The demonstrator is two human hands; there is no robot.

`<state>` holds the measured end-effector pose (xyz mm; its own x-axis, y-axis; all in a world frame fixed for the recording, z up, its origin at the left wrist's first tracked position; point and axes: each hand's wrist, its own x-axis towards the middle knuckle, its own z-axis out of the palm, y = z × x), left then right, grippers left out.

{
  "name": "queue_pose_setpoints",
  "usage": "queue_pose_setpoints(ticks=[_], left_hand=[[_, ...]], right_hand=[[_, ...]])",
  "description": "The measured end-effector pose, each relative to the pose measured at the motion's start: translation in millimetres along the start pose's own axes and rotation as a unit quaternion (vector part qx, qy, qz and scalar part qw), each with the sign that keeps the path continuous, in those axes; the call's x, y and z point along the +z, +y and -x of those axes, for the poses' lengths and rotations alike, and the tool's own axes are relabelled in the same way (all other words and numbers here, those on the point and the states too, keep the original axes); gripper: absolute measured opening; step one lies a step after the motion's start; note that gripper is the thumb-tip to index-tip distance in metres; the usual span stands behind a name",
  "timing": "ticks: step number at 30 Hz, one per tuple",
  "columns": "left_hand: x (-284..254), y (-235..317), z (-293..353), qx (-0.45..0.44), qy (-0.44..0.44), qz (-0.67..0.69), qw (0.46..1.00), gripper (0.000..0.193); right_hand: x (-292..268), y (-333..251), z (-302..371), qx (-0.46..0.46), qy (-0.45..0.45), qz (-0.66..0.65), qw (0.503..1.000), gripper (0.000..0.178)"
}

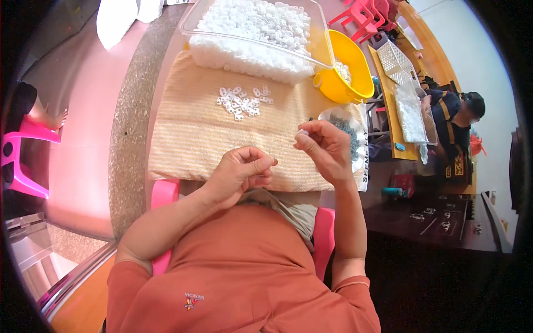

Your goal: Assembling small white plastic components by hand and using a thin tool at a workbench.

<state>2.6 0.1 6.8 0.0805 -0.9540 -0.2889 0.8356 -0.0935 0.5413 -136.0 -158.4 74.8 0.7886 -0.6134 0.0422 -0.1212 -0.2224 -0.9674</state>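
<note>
My left hand [244, 171] is closed in a pinch above the near edge of the towel-covered table; whatever sits between its fingertips is too small to make out. To its right and a little higher, my right hand [327, 149] also pinches, thumb against forefinger, with a pale spot at the tips that I cannot name. Small white plastic pieces with holes [242, 104] lie in a loose pile beyond both hands. Just behind my right hand, a white dish [361, 151] holds many small dark grey parts, partly hidden by that hand.
A clear plastic bin [255, 41] heaped with white pieces stands at the far edge, beside a yellow bucket [361, 83] with pale pieces inside. At the right, another person [452, 119] sits by a wooden table with a bag of white pieces [410, 114]. A pink chair [28, 161] stands left.
</note>
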Motion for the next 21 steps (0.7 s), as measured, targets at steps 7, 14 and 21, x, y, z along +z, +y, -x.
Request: queue_pose_setpoints(ticks=[7, 14, 21], left_hand=[[3, 4, 3, -0.010, 0.014, -0.018, 1.000, 0.010], [2, 2, 3, -0.007, 0.030, -0.026, 0.999, 0.009], [-2, 3, 0, 0.010, 0.037, -0.015, 0.999, 0.008]], right_hand=[[-12, -18, -10, -0.204, 0.187, 0.266, 0.923, 0.016], [-86, -28, -76, -0.252, 0.392, 0.348, 0.814, 0.025], [-70, 12, -68, -0.130, 0.205, 0.388, 0.889, 0.020]])
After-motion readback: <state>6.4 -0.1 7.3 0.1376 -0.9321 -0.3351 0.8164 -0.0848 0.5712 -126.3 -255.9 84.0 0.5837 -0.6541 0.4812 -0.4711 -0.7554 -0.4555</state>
